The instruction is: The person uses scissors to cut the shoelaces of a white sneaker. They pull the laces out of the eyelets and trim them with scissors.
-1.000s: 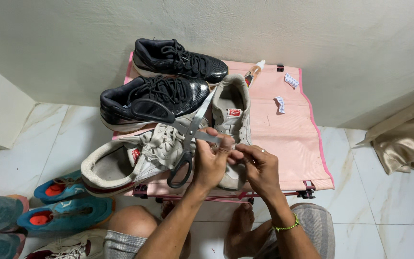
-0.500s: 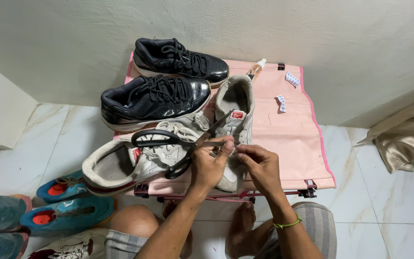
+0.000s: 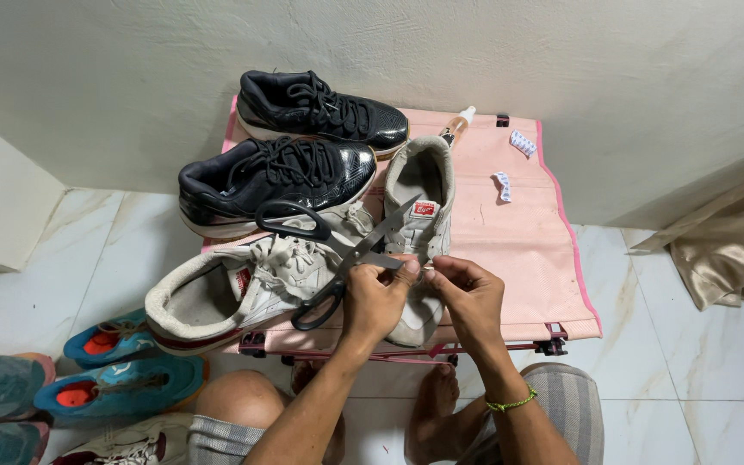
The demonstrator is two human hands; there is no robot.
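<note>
Pinching something too small to make out, the right hand (image 3: 473,297) meets the left hand (image 3: 378,297), which grips black-handled scissors (image 3: 335,250) with open steel blades over the upright beige sneaker (image 3: 420,226). Left of that sneaker lies its scuffed, tipped mate (image 3: 234,293); beyond, two glossy black shoes (image 3: 290,146) sit on the pink fabric stand (image 3: 518,250).

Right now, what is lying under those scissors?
Under the scissors lie the laces of the pale shoe and part of the second pale shoe. The left hand hides where the blades meet; the pink stand below is covered there.
</note>
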